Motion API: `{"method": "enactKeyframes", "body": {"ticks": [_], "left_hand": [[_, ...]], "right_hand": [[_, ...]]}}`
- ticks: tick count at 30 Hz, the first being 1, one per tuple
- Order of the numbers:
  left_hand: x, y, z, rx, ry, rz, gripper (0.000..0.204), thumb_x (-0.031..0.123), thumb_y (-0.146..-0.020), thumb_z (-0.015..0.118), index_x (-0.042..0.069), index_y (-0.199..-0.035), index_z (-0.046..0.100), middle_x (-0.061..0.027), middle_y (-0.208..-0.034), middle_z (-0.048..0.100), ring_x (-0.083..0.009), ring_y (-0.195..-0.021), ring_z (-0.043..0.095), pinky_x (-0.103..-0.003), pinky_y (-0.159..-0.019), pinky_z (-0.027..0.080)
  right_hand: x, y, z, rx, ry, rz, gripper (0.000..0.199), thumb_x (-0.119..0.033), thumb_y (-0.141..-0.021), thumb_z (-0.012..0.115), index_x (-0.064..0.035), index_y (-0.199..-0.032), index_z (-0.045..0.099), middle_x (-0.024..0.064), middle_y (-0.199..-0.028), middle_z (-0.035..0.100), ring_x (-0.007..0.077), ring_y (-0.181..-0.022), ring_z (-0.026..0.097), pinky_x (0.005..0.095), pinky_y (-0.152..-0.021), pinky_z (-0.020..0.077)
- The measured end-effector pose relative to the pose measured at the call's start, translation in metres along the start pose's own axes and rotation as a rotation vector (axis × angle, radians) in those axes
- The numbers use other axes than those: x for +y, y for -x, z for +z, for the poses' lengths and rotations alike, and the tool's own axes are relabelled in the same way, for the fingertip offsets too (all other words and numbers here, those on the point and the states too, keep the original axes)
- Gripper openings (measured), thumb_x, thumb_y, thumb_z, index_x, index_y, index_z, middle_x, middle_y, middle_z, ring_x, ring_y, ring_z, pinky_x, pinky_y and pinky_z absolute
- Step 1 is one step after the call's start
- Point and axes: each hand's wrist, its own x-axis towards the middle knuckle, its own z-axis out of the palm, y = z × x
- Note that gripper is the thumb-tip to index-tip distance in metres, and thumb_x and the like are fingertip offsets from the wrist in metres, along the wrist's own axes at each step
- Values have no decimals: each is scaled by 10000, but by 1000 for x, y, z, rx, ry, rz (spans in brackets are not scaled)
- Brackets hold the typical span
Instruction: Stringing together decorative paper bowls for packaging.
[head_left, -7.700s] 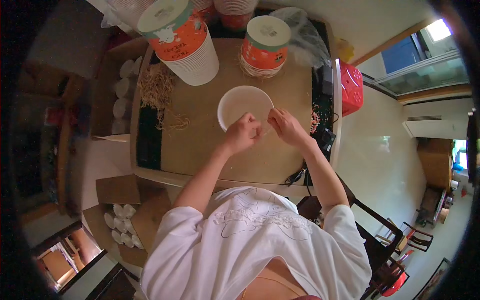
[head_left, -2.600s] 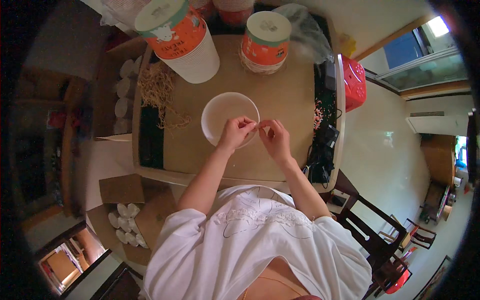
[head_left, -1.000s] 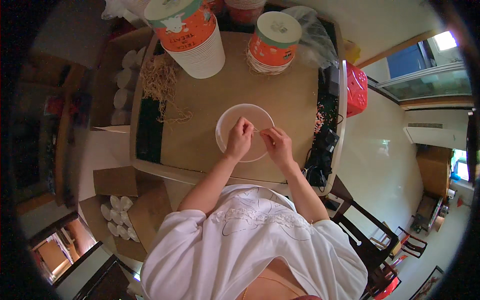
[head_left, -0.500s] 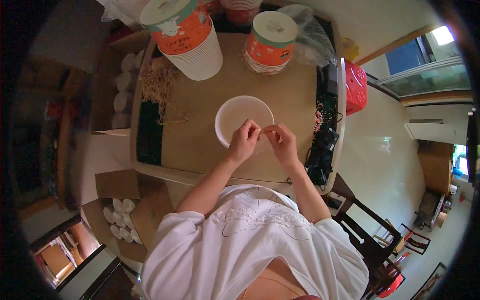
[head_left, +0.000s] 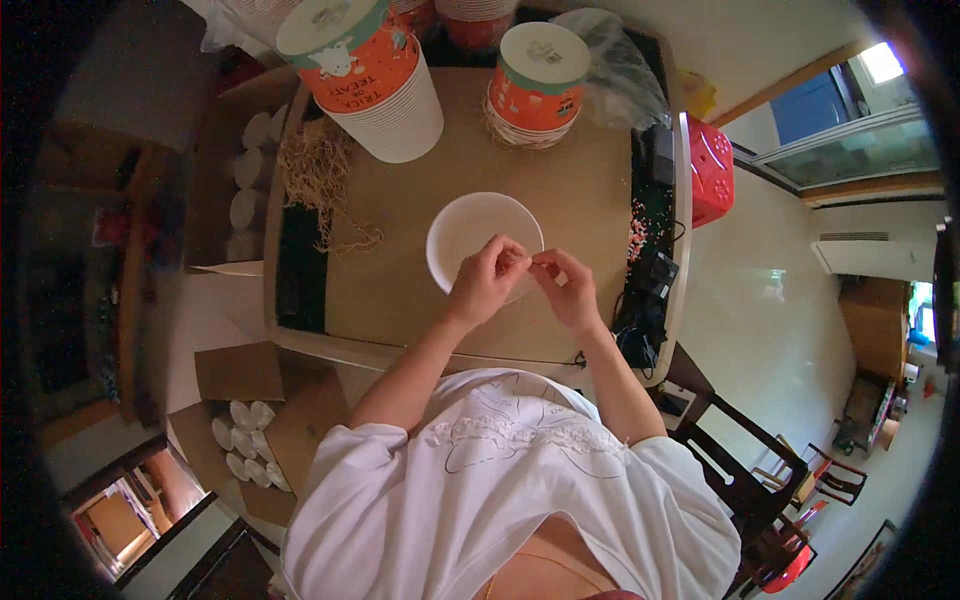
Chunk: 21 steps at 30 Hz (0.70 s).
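- Head view: left hand (head_left: 490, 280) and right hand (head_left: 568, 288) meet over the near right rim of a white tub (head_left: 452, 225), mouth up on the table (head_left: 325, 347), near the person's edge.
- Grip, left: thumb and forefinger together, apparently clamped on a thin bit (head_left: 539, 263). Grip, right: pinched likewise, close against the left. The bit is too fine to name; perhaps a strand.
- Step in hand, as judged: fine fingertip work on that bit, both hands sharing it.
- Next move seems to call for a light, steady pinch and little wrist travel; a slip could lose the bit.
- Tub: visible inside shows plain white, no contents made out; hands hide part of it.
- Tall stack (head_left: 375, 75): orange and green tubs, nested, bottoms up, far left.
- Short stack (head_left: 540, 80): same kind, inverted, straw-like fibre around its base.
- Low carton (head_left: 305, 420), left of the person: white rounded pieces inside, kind unclear. Upper carton (head_left: 212, 130), beside the table: more white pieces, dim.
- Loose fibre (head_left: 318, 170) lies in a tangle left of the tub.
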Motion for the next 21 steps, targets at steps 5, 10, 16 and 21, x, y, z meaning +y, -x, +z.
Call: {"method": "enactKeyframes", "body": {"ticks": [5,10,16,21], "left_hand": [[15,7,-18,-104,-381,116,89,79,-821,597,-2,-817,560,-96,-777,577,-208,-663,588,-314,-615,469],[38,17,-19,-94,-307,141,90,69,-811,606,-8,-797,561,-94,-777,569,-189,-668,573,-310,-594,455],[69,24,-33,-181,-80,38,79,68,-821,605,9,-789,563,-54,-767,542,-109,-690,526,-243,-589,421],[47,30,-35,-39,35,14,56,53,-830,601,21,-824,555,-37,-791,526,-111,-675,509,-234,-583,413]], "right_hand": [[-6,-1,-9,-134,139,-162,81,-17,-757,665,-49,-820,625,67,-811,569,167,-738,558,267,-604,454],[-7,-2,-12,-154,238,-277,87,-27,-733,676,-38,-795,616,94,-843,564,241,-748,569,322,-616,465],[0,-5,-25,-181,432,-425,117,-11,-693,673,-45,-791,617,99,-845,564,277,-760,558,357,-626,462],[1,-5,-25,-204,472,-448,122,12,-694,649,-57,-791,621,92,-848,564,274,-775,559,356,-628,463]]}}
